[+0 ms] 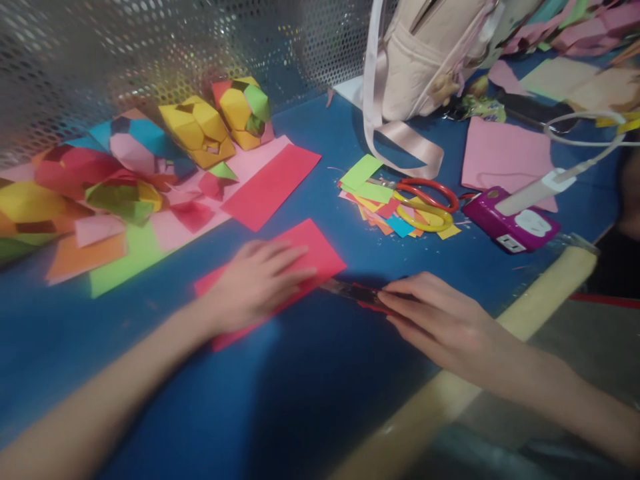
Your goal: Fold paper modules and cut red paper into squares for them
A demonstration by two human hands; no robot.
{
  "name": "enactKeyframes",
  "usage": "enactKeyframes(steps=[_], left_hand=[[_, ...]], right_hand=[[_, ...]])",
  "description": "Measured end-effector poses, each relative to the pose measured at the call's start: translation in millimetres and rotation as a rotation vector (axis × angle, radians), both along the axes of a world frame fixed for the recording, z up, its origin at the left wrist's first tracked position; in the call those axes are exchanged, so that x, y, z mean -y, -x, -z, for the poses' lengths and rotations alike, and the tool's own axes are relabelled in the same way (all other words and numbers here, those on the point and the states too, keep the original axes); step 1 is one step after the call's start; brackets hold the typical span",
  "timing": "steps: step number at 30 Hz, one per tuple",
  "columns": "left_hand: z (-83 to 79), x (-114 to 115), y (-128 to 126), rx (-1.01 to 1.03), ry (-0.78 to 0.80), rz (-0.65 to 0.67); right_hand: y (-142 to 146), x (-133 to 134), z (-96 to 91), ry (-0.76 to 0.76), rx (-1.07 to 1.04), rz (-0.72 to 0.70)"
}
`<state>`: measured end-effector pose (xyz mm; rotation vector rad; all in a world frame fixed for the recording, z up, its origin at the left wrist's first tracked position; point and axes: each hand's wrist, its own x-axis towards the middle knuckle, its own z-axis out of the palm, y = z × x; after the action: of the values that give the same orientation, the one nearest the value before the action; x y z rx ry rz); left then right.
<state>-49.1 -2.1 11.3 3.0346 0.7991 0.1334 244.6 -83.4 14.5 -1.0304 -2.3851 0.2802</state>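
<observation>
- Centrally, we see the left hand (257, 283) lying flat, fingers spread and together on nothing, pressing down a red sheet (320, 250) on the blue bench (280, 393).
- We see the right hand (440, 320) just right of that sheet, its fingers closed on a thin dark tool (350, 291) whose tip lies at the sheet's near right edge; blur keeps us from telling what kind of tool it is.
- We note a second red sheet (273, 187) farther back, partly over a pink sheet (250, 163), well apart from both hands.
- We find folded paper shapes along the perforated metal wall (150, 47) at the left: two yellow ones (200, 130), a pink and blue one (137, 143), and others in red, green and orange, with loose flat papers (115, 253) in front of them.
- We see, right of centre, a heap of small coloured scraps (373, 200) with scissors (427, 203), red and yellow handled, lying on it.
- We mark a purple power strip (507, 230) with a white plug (535, 190) just beside the scissors, and a pink sheet (503, 157) behind it.
- We see a pale pink bag (425, 60) standing at the back, its strap (400, 140) trailing onto the bench.
- We see a pale edge strip (540, 293) running along the bench's near right side.
</observation>
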Motion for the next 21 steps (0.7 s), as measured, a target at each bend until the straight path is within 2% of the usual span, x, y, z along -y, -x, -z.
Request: enactKeyframes(steps=[7,12,21], left_hand=[[1.6,1.0,-0.4,0.015,-0.02,-0.004],[1.8,1.5,-2.2,0.004,0.017,-0.049],[0.1,-0.2,3.6,0.01,0.077,-0.025]], right_hand=[[2.5,0.8,-2.6,-0.012,-0.003,-0.019],[4.8,1.4,-1.5,0.009,-0.028,-0.018],[7.8,2.6,-2.8,0.02,-0.024,-0.04]])
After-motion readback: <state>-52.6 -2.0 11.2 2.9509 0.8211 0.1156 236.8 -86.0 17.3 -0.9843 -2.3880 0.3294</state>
